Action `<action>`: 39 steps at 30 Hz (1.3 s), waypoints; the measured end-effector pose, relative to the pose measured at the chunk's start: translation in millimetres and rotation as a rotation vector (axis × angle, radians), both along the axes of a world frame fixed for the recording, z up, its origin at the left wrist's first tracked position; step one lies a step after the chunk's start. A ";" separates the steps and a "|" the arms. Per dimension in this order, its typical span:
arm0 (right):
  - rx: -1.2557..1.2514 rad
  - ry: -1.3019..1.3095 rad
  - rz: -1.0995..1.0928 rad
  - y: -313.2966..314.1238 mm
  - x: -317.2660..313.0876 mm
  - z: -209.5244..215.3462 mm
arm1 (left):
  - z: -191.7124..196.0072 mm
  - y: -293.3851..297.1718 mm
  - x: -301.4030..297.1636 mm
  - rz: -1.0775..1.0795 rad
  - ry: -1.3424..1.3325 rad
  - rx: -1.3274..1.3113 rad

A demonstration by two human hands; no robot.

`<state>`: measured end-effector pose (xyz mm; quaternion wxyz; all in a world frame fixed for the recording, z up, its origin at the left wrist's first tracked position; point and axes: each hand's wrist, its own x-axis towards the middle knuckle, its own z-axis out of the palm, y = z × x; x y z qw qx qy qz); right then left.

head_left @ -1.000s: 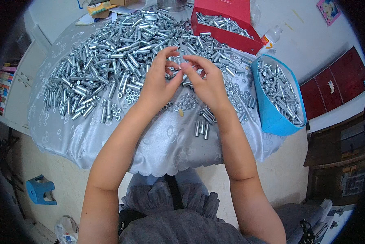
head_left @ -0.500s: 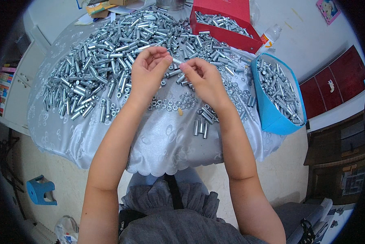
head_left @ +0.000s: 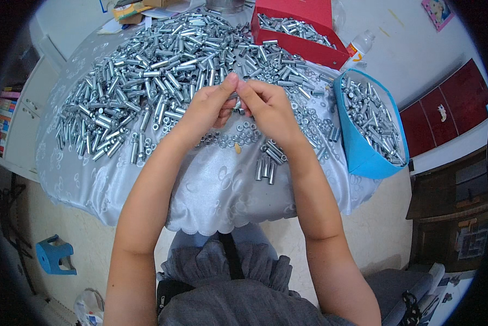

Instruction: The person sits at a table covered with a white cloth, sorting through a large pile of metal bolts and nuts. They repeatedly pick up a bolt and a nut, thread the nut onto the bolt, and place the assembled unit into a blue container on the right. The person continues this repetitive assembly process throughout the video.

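My left hand (head_left: pixel 207 108) and my right hand (head_left: pixel 269 108) meet over the near part of the table, fingertips and thumbs pressed together. Between them is a small silvery anchor bolt (head_left: pixel 236 102), mostly hidden by my fingers. Just beyond lies a broad heap of metal anchor bolts and sleeves (head_left: pixel 146 73). Loose nuts (head_left: pixel 248 131) and washers (head_left: pixel 309 120) are scattered below and to the right of my hands. Several short metal sleeves (head_left: pixel 266 167) lie by my right forearm.
A blue fabric bin (head_left: pixel 358 155) full of bolts stands at the right. Behind it are a plastic bottle (head_left: pixel 361 48) and a red box (head_left: pixel 304 53) holding more metal pieces. A pale tablecloth (head_left: pixel 217 190) hangs over the near edge. A blue stool (head_left: pixel 55 255) is on the floor at left.
Both hands have come closer together and slightly nearer to me. My left fingers, loosely curled before, are now closed, and the silvery piece between the hands is more covered.
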<state>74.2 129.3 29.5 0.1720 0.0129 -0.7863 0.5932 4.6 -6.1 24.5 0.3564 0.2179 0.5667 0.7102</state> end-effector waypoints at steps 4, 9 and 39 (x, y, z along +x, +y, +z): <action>-0.015 0.034 0.016 -0.6 2.1 5.7 | 0.3 0.0 1.5 -0.003 0.083 0.016; -0.076 0.051 0.045 0.7 2.4 6.3 | 6.8 -1.7 4.8 -0.033 0.149 0.053; 0.861 0.192 0.066 -9.0 -5.6 -33.7 | -3.2 -20.5 -32.6 0.238 -0.555 0.540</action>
